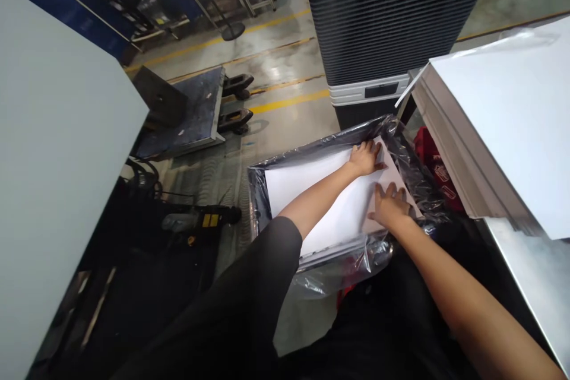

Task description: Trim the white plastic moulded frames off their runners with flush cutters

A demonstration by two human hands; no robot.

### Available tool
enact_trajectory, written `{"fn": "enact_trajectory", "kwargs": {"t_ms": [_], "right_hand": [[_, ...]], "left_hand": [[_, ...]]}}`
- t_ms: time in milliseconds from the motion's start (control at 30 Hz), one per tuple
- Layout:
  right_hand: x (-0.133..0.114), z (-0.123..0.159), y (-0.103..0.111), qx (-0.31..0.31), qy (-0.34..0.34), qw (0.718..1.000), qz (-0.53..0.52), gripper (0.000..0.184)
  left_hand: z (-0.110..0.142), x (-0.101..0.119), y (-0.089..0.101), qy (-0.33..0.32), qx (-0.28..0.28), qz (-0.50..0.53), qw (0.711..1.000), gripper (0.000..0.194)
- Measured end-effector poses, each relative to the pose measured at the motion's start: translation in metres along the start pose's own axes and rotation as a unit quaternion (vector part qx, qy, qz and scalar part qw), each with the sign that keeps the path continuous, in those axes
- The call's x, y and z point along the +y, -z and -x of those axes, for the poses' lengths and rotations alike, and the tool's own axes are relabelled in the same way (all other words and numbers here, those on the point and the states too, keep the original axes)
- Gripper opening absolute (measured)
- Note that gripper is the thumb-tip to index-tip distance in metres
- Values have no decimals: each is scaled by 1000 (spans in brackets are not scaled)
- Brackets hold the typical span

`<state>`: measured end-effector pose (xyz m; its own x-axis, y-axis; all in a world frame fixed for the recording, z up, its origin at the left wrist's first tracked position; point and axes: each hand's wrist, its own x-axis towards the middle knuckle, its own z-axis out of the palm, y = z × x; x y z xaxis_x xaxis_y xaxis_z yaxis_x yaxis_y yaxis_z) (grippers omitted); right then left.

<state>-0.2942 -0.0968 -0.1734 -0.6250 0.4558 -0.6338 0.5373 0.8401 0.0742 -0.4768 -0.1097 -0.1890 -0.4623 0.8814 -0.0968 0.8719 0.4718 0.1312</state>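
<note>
A stack of white sheets (307, 190) lies in a box lined with a clear plastic bag (403, 151). On the far right part of the top sheet rests my left hand (366, 158), its fingers spread. My right hand (390, 206) is on the same sheet, nearer to me and close to the stack's right end, with fingers apart. Neither hand grips anything. The liner's loose edge hangs over the near side, and most of the box is hidden beneath it.
At the right, a tall stack of white sheets (512, 113) sits on a metal table (529, 273). Behind the box stands a dark ribbed stack (383, 18). A pale panel (62, 130) fills the left side. A pallet truck's forks (236, 119) and a red container (439, 172) are nearby.
</note>
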Motion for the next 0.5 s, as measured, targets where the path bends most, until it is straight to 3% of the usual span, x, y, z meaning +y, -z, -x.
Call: {"fn": "enact_trajectory", "kwargs": {"t_ms": [267, 500], "right_hand": [[-2, 4, -6, -34, -18, 999, -6, 99], [-2, 8, -1, -39, -17, 999, -8, 95]], "left_hand": [[-14, 2, -15, 12, 31, -26, 999, 58], [-8, -20, 8, -71, 34, -38, 996, 64]]}}
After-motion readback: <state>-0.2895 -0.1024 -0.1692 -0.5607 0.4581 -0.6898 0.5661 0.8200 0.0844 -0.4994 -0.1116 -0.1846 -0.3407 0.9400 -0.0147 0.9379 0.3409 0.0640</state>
